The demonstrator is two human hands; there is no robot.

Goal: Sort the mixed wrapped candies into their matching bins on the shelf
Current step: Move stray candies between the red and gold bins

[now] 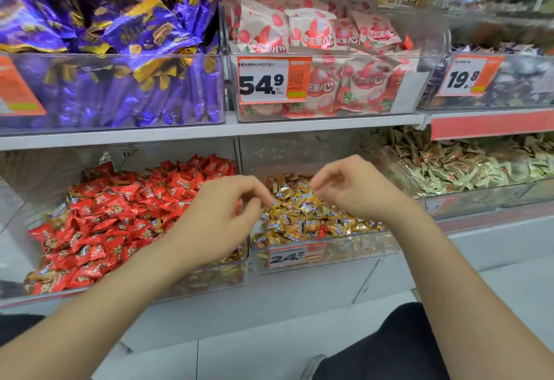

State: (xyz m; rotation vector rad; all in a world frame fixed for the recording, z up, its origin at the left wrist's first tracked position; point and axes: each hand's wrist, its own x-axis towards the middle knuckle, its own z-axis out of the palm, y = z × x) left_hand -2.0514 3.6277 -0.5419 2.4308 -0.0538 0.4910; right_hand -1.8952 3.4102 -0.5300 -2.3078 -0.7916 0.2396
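On the lower shelf, a clear bin (168, 291) holds red wrapped candies (114, 218) with a few gold-and-blue ones (60, 209) mixed in. The clear bin (353, 249) to its right holds gold-and-blue candies (302, 218) with a red one (323, 231) near the front. My left hand (221, 218) hovers over the divide between the two bins, fingers curled, thumb and forefinger close together at the gold pile's left edge. Whether it pinches a candy is hidden. My right hand (350, 188) hangs above the gold pile with loosely curled fingers and nothing visible in them.
A third lower bin (479, 200) at the right holds green and brown candies. On the upper shelf stand bins of purple wrappers (120, 89), pink-and-white packs (329, 80) and dark sweets (509, 86). Orange price tags hang on the bin fronts. My knee (389, 349) is below.
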